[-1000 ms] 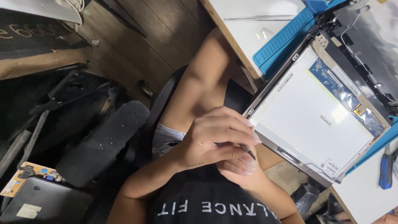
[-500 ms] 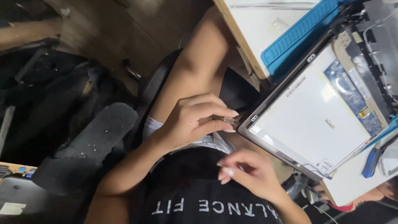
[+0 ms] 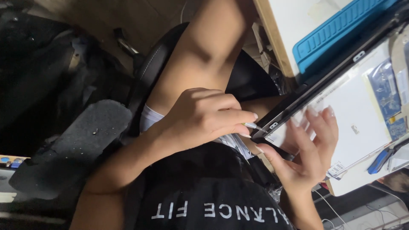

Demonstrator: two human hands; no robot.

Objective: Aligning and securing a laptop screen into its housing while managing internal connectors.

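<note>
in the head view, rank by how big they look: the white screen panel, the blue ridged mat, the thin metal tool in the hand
1. White screen panel, largest, though cut off at the frame edge.
2. Blue ridged mat, also partly cut off and covered by the panel.
3. Thin metal tool, by far the smallest; only its tip shows beyond the left hand.

Electronics repair workshop: opened laptop screen panel (image 3: 341,115) on desk (image 3: 289,25), blue mat (image 3: 336,34), circuit board (image 3: 390,98).

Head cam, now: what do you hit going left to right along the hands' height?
Black padded armrest → left hand → thin metal tool tip → corner of the dark screen frame → right hand → white back of the display panel.
</note>
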